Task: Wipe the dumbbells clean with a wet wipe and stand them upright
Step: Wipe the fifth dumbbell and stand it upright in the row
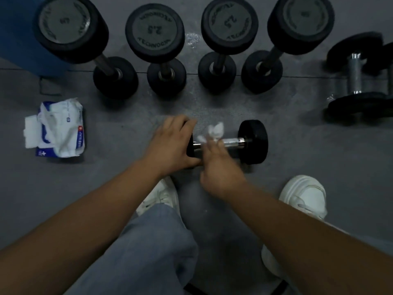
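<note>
Four dumbbells (153, 52) stand upright in a row across the top of the frame; the two middle ones read "2.5", the left one seemingly "5", the rest of the lettering blurred. At the left, an opened wipe pack (60, 128) lies on the grey floor (319, 158), white sheets spilling out. At centre, a small dumbbell (244, 141) lies on its side. The left hand (170, 145) grips its left black end; the blurred right hand (221, 171) pinches a white wet wipe (214, 130) against the chrome handle. Another dumbbell (357, 77) lies on its side at the right edge. White shoes (306, 194) sit below.
</note>
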Tool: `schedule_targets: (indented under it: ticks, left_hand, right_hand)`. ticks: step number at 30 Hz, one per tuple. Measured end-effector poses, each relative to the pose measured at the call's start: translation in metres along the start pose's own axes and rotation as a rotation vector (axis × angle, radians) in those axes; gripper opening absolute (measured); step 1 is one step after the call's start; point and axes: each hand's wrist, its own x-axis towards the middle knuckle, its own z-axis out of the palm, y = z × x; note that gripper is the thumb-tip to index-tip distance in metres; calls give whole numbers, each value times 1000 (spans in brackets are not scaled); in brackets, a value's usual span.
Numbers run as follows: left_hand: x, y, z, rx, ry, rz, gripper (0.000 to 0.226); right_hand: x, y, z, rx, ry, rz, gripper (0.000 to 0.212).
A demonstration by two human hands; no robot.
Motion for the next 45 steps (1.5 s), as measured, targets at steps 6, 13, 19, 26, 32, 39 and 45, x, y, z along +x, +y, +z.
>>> schedule_targets:
  ticks: [6, 13, 19, 26, 32, 39, 45]
  left_hand:
    - [-28, 0, 21, -4, -231, -27, 122]
    - [-49, 5, 36, 1, -178, 110, 115]
    - [-54, 8, 54, -27, -256, 168, 106]
    - [33, -5, 6, 133, -23, 163, 102]
    - [97, -11, -11, 224, 23, 205, 100]
    - [92, -26, -10, -20, 27, 173, 107]
    - [84, -21, -2, -56, 70, 162, 102]
  right_hand:
    - [-26, 25, -2, -87, -66, 120, 83]
    - [-21, 23, 1, -377, -372, 170, 49]
    - [2, 23, -2, -494, -687, 115, 39]
    - [79, 33, -72, -599, -272, 42, 23]
    - [126, 54, -79, -511, -63, 97, 23]
    - [88, 53, -81, 245, 400, -11, 12]
    - [68, 60, -60, 304, 430, 221, 33]
